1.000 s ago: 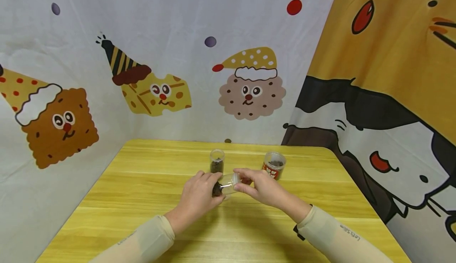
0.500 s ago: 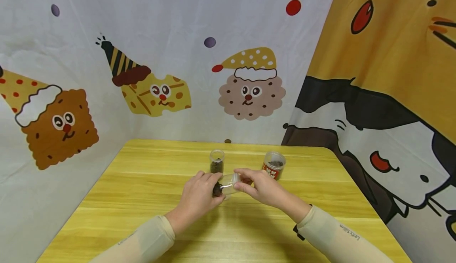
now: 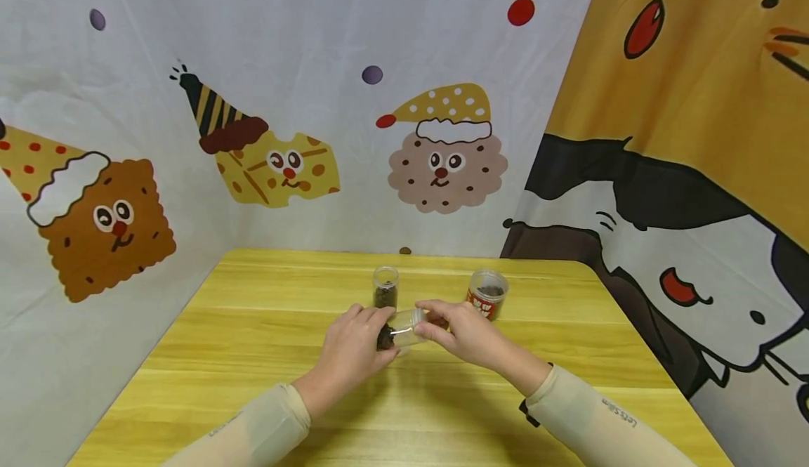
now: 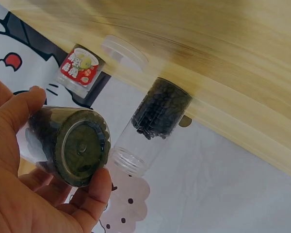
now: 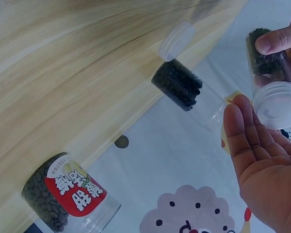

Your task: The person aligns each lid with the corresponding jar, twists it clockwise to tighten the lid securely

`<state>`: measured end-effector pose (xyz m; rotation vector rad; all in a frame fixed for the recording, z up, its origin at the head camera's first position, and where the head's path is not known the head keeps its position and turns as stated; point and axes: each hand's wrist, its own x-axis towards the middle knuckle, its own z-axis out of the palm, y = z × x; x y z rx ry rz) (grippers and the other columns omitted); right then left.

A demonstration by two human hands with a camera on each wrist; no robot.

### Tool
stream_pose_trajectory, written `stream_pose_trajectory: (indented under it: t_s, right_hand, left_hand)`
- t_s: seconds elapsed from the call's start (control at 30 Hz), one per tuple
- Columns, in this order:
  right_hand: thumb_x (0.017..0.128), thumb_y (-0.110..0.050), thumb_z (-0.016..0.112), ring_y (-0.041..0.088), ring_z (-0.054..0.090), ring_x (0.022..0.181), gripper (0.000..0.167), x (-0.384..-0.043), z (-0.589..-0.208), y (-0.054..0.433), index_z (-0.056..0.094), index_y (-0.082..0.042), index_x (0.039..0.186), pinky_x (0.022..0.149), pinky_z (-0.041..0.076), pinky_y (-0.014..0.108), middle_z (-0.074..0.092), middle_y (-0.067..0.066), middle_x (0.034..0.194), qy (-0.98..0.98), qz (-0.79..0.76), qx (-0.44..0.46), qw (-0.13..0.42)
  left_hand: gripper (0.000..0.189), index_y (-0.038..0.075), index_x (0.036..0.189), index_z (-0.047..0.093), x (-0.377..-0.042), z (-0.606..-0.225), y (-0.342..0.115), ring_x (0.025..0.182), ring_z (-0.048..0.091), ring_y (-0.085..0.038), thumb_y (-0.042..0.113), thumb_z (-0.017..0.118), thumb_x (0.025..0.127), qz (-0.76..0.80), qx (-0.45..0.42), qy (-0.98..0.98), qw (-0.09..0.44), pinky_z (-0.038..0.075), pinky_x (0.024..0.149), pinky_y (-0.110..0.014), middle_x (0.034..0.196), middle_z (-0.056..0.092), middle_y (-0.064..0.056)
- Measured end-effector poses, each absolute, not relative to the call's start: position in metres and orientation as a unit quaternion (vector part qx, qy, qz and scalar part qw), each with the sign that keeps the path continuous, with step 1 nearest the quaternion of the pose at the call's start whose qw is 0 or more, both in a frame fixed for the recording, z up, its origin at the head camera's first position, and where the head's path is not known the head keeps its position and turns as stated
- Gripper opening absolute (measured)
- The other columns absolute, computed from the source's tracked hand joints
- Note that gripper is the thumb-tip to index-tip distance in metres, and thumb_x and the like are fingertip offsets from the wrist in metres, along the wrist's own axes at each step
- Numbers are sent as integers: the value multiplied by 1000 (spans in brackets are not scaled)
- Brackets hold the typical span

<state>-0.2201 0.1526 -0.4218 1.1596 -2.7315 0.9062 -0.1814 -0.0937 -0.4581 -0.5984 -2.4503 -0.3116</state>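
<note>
My left hand (image 3: 354,344) grips a small clear jar (image 3: 404,326) by its base, tilted over the table, with dark contents gathered at the bottom end. In the left wrist view, thumb and fingers curl round the jar (image 4: 70,145). A translucent white lid (image 5: 279,107) caps its other end. There, my right hand (image 3: 464,331) pinches the lid between thumb and fingertips; the right wrist view cuts off that thumb. Just beyond the hands stands an open clear jar (image 3: 385,293), partly filled with small dark seeds.
A wider clear jar (image 3: 485,297) with a red label and dark seeds stands at the right. A loose translucent lid (image 4: 125,52) lies on the wooden table (image 3: 253,326) near the open jar. Behind the table hangs a printed cloth (image 3: 303,45).
</note>
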Motion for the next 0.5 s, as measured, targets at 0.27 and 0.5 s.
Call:
stream_pose_trajectory:
  t_s: [0.27, 0.5]
  right_hand:
    - [109, -39, 61, 1, 72, 78, 50, -222, -424, 151, 66, -1, 141, 70, 60, 23, 83, 2, 102, -885, 293, 362, 25]
    - [111, -42, 58, 2, 72, 73, 47, -224, -426, 150, 71, -3, 133, 66, 58, 22, 82, 1, 94, -885, 319, 339, 8]
  left_hand:
    - [65, 18, 122, 74, -182, -457, -94, 83, 66, -17, 47, 100, 70, -104, -225, -921, 300, 59, 68, -31, 102, 81, 1]
    - [64, 17, 121, 74, -183, -457, -93, 83, 67, -18, 47, 100, 70, -103, -230, -919, 303, 59, 69, -31, 102, 81, 1]
